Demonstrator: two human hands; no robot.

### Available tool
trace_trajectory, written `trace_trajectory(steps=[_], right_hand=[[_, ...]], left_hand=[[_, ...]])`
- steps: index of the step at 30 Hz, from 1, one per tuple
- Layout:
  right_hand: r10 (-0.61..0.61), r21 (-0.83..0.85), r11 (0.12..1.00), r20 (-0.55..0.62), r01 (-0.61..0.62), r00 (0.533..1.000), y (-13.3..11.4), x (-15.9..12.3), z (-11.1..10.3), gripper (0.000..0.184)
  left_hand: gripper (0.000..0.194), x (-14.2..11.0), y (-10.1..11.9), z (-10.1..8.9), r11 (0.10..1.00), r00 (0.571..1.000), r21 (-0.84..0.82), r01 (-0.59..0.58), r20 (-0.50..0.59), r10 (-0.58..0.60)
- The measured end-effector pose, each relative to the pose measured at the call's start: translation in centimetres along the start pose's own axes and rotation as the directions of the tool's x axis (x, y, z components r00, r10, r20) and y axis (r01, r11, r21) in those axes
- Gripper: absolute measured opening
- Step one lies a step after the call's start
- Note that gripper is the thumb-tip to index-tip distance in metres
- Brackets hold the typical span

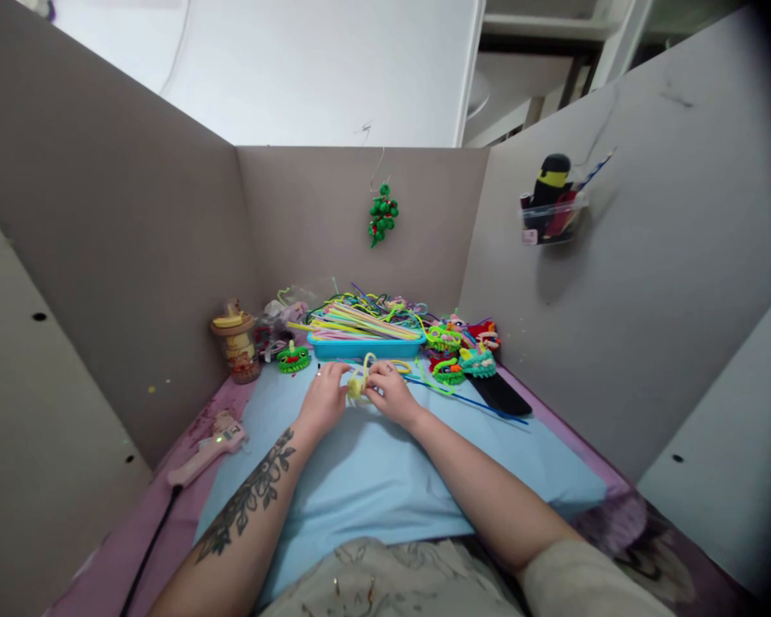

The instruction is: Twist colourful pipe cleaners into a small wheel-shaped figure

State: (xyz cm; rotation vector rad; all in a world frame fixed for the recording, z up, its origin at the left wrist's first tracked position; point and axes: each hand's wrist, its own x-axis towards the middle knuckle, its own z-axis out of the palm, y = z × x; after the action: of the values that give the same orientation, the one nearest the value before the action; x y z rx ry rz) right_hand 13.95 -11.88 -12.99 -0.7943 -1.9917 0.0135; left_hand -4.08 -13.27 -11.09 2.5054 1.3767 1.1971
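Between my two hands is a pale yellow pipe cleaner point(355, 389), coiled into a small bundle with a loop standing up from it. My left hand point(325, 396) pinches the bundle from its left side; a ring shows on one finger. From the right, my right hand point(391, 392) grips it with thumb and fingertips closed. The fingers cover part of the coil. Just behind the hands stands a blue tray point(366, 350) full of pastel pipe cleaners point(360, 324). A few loose dark blue pipe cleaners point(481, 405) lie to the right of my right hand.
Left are a green pipe-cleaner figure point(294, 358), a lidded cup point(237, 347) and a pink glue gun point(212, 450) with its cord. Several colourful figures point(479, 362) and a black flat object point(499, 392) lie right. Grey panels point(360, 257) enclose the blue cloth point(373, 480).
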Motion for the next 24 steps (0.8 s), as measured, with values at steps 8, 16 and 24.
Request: trace_trajectory(steps=[8,16,24], right_hand=[[0.079,0.066,0.996,-0.193,-0.067,0.978,0.3,-0.1,0.3,0.008],[0.186,0.279,0.948,-0.089,-0.155,0.978,-0.9,-0.1,0.4,0.007],[0.351,0.439,0.858,-0.121,-0.267,0.928,-0.8,0.3,0.0,0.004]], left_hand=[[0.058,0.2,-0.2,1.3,0.676,0.919,-0.622,0.395,0.274,-0.285],[0.046,0.4,0.6,1.2,0.581,0.937,-0.749,0.320,0.157,-0.313],[0.042,0.4,0.8,0.8,0.600,0.952,-0.744,0.293,0.167,-0.258]])
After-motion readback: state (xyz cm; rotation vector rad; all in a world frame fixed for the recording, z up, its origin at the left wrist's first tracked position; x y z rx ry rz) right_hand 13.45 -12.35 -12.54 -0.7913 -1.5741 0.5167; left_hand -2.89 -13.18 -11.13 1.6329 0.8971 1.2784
